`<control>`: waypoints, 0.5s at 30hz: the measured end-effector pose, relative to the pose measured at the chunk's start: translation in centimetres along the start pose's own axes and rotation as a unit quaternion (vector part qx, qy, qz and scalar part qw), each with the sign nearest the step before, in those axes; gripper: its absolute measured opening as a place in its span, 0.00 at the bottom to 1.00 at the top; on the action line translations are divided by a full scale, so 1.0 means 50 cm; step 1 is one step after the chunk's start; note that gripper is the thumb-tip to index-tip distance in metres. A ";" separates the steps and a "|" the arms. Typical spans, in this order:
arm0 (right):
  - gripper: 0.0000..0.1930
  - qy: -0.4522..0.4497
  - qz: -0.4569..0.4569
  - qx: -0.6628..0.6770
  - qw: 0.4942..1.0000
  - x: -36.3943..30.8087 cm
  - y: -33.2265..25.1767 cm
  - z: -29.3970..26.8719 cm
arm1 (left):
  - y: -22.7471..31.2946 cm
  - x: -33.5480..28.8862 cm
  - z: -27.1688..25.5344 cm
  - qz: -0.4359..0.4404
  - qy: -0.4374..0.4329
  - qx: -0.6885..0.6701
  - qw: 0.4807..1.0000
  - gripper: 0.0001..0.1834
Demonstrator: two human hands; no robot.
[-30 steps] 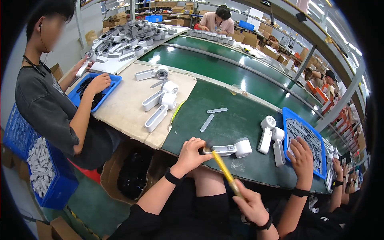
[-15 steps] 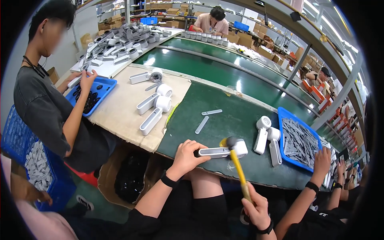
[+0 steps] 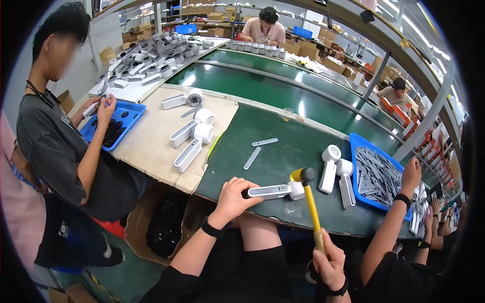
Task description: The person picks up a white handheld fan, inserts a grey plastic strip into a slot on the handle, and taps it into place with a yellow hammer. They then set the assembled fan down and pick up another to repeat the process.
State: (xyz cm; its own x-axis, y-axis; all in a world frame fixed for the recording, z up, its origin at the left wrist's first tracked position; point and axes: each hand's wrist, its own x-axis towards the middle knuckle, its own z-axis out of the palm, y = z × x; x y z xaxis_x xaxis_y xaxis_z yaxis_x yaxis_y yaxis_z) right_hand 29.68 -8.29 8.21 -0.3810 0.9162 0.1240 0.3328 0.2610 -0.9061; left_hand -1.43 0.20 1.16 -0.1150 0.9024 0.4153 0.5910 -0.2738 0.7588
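My left hand (image 3: 233,201) is closed around the handle end of a white handheld fan (image 3: 270,192) with a grey strip along its handle. The fan lies on its side at the near edge of the green tabletop, its round head to the right. My right hand (image 3: 329,261) grips a hammer (image 3: 313,214) with a yellow handle and a dark, rounded striking face. The hammer head is raised just above and right of the fan's head. Two loose grey strips (image 3: 259,152) lie beyond my left hand. Two more white fans (image 3: 328,174) stand to the right.
A blue tray (image 3: 356,194) of grey strips is at the right, with a neighbour's arm (image 3: 376,247) beside it. Several fans (image 3: 188,155) rest on the beige board (image 3: 221,113). At the left, a person (image 3: 53,126) works over another blue tray (image 3: 132,121). A green conveyor (image 3: 268,83) runs behind.
The hammer has lifted away from the fan and shifted right with my right hand. My left hand still holds the fan. The neighbour's hand at right has risen from the tray.
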 end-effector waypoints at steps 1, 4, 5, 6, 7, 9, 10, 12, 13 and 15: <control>0.30 -0.005 0.028 0.002 1.000 0.004 0.003 -0.001 | 0.001 -0.002 0.000 0.000 -0.001 0.001 1.000 0.14; 0.30 -0.027 0.059 0.005 0.998 0.022 0.029 0.007 | -0.002 0.001 -0.001 -0.011 -0.003 0.010 1.000 0.15; 0.30 -0.014 0.064 0.021 0.998 0.019 0.022 0.007 | -0.005 0.002 0.000 -0.004 -0.001 0.005 1.000 0.15; 0.30 -0.015 0.064 0.023 0.998 0.013 0.024 0.006 | -0.005 -0.003 0.000 0.001 -0.001 -0.002 1.000 0.15; 0.30 0.019 0.024 0.024 0.999 0.007 0.028 0.005 | 0.000 0.001 -0.001 -0.017 -0.018 -0.001 1.000 0.15; 0.30 0.058 0.001 0.048 0.997 0.003 0.029 0.006 | 0.002 0.000 0.000 -0.017 -0.017 0.001 1.000 0.15; 0.30 0.018 0.017 -0.021 0.999 0.004 0.044 0.004 | 0.004 0.000 0.000 -0.015 -0.015 0.001 1.000 0.15; 0.30 -0.011 0.028 -0.023 0.999 0.013 0.060 0.009 | -0.001 -0.009 -0.002 -0.018 -0.012 0.000 1.000 0.15; 0.30 -0.023 0.070 0.001 0.997 0.011 0.048 0.011 | -0.003 -0.012 -0.005 -0.022 -0.007 -0.003 1.000 0.15; 0.31 -0.003 0.056 -0.014 0.998 0.002 0.033 -0.001 | 0.004 -0.009 -0.001 -0.018 -0.009 -0.003 1.000 0.15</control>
State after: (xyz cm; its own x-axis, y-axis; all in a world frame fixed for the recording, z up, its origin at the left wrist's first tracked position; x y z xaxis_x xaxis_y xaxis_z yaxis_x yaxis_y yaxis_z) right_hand 30.21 -7.77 6.75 -0.3454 0.9382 0.0197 0.3982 0.1655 -0.9022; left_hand -1.29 -0.28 1.14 -0.1213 0.9173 0.3793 0.5817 -0.2439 0.7760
